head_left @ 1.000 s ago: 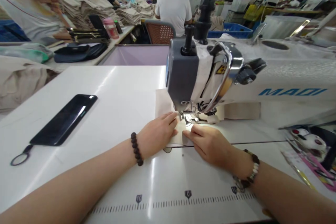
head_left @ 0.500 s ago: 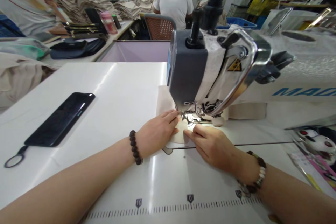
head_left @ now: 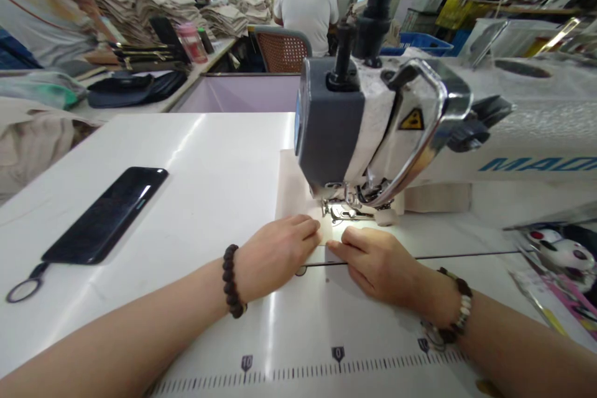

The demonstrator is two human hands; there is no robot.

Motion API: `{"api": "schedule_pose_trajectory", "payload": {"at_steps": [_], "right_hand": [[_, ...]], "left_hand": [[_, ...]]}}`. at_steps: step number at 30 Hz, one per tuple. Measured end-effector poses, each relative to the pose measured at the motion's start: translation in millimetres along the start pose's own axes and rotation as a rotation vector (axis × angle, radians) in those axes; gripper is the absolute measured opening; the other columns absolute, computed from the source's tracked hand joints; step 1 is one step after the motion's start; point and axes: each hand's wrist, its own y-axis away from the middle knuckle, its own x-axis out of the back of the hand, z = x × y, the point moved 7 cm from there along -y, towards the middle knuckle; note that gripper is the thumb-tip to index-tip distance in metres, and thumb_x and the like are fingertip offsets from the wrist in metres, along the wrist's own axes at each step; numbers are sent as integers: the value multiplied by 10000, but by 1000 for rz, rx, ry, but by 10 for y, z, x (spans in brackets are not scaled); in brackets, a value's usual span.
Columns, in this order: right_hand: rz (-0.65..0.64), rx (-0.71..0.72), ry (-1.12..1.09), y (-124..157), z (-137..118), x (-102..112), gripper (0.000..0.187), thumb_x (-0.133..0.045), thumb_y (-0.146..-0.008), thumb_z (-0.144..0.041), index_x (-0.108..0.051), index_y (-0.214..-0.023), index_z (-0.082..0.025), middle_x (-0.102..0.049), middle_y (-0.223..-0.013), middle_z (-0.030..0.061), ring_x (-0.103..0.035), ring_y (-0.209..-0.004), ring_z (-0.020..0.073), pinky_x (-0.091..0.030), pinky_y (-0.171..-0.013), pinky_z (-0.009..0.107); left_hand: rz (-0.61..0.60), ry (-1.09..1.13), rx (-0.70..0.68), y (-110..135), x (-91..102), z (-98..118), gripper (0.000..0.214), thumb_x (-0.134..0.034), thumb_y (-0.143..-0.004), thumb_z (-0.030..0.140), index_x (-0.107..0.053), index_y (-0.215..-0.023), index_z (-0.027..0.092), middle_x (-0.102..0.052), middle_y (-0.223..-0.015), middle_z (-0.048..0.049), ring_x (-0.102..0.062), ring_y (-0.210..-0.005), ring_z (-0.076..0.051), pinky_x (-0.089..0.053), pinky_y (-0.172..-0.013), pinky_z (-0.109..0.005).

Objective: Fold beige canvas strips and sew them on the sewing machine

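A beige fabric piece [head_left: 291, 183] lies on the white table, running back past the left side of the sewing machine's [head_left: 332, 118] head. My left hand [head_left: 280, 252] is closed on the near end of this fabric, with fingertips bent over its surface and the thumb mostly hidden. Across from it, my right hand [head_left: 380, 261] has curled fingers, and its index fingertip meets the cloth's right edge. Both hands are just in front of the lit presser foot [head_left: 342, 211]. Whatever lies beneath the right hand's fingers is hidden.
A black phone [head_left: 107, 214] with a ring strap lies at left. Another beige strip [head_left: 438, 198] lies under the machine arm. A printed ruler [head_left: 338, 370] marks the near edge. Packaged items [head_left: 559, 255] sit at right. Co-workers and stacked fabric [head_left: 163, 3] are behind.
My left hand has drawn back from the presser foot toward me, and the fabric's near end looks shorter. The right hand has shifted only slightly.
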Motion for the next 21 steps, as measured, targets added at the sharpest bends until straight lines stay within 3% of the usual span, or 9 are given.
{"api": "schedule_pose_trajectory", "payload": {"at_steps": [6,21], "right_hand": [[-39,-114,-30,-12,75,-56,292,-335,-878,-138,-619,-941,-109,-531,-734,59,-464,-612,134,-366,-582,252],[-50,-130,-70,-17,87,-60,290,-351,-839,-107,-616,-958,-119,-536,-756,61,-480,-635,139,-386,-592,249]], "left_hand": [[66,-21,9,-63,-37,-116,193,-404,-884,82,-570,-979,56,-572,-1043,-104,-492,-1094,-167,-368,-1015,-271],[163,-45,80,-155,37,-202,136,-453,-869,106,-567,-933,70,-582,-909,-75,-540,-939,-190,-474,-825,-277]]}}
